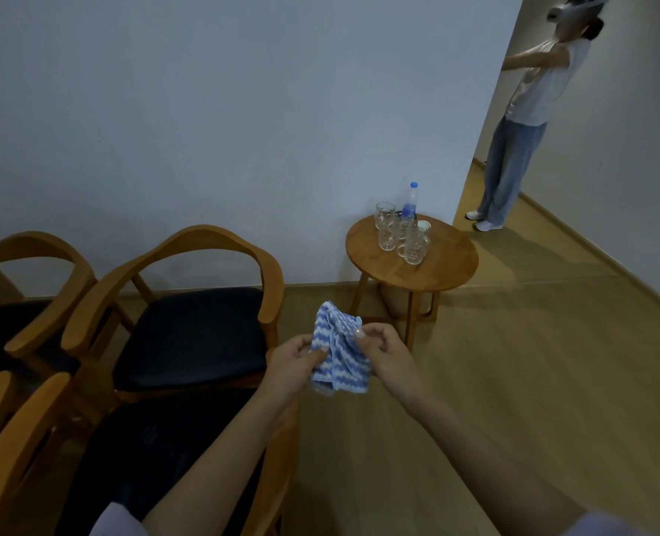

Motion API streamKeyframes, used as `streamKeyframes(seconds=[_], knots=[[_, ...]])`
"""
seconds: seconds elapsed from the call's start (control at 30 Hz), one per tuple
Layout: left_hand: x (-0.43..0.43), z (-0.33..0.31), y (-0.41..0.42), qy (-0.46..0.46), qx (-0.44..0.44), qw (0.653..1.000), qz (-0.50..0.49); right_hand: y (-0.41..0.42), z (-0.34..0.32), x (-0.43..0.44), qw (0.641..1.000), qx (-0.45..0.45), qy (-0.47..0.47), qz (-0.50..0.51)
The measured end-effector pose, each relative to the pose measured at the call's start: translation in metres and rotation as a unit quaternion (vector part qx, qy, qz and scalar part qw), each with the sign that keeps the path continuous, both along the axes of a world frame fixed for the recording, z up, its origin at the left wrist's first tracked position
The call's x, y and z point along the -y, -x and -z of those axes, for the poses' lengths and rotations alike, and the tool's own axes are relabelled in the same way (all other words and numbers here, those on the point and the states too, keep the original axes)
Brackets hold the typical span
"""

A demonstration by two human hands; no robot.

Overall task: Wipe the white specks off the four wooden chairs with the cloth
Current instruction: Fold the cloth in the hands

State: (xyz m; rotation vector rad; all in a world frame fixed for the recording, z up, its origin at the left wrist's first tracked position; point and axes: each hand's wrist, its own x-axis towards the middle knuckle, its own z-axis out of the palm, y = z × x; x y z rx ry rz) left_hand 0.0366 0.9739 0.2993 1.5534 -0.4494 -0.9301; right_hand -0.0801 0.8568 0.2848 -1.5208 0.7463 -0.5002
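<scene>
A blue-and-white striped cloth (334, 352) hangs crumpled between my two hands, in the air over the floor just right of the chairs. My left hand (295, 367) pinches its lower left side and my right hand (382, 352) pinches its upper right edge. A wooden armchair with a dark seat cushion (189, 299) stands against the wall, facing me. A second such chair (30, 272) stands to its left, cut off by the frame edge. A third chair (22, 439) is close below me, partly hidden under my left forearm. No white specks are discernible at this distance.
A small round wooden table (442, 270) stands right of the chairs, carrying several glass mugs (388, 232) and a water bottle (410, 203). Another person (529, 110) stands at the wall corner far right. Wooden floor stretches to my right.
</scene>
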Motion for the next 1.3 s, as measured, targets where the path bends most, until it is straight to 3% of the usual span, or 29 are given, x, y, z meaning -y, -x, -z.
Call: streamKeyframes(seconds=[0.27,0.43,0.63,0.87,1.3], knots=[[-0.001,-0.001,0.006,-0.007,-0.018,1.000,-0.001,0.002,0.005,-0.002,0.996,0.025,0.081,0.013],[-0.006,-0.002,0.006,-0.017,-0.042,0.999,-0.004,0.005,0.000,-0.002,0.996,0.031,0.079,0.037],[-0.008,-0.002,0.008,0.004,-0.114,0.993,0.005,0.003,-0.002,-0.004,0.998,0.022,0.041,0.036],[-0.010,0.002,0.010,0.006,-0.016,0.999,0.033,-0.001,-0.006,-0.014,0.998,0.023,0.034,0.037],[-0.007,0.009,0.008,0.098,-0.076,0.992,-0.034,-0.004,-0.010,-0.016,0.989,0.066,-0.103,0.085]])
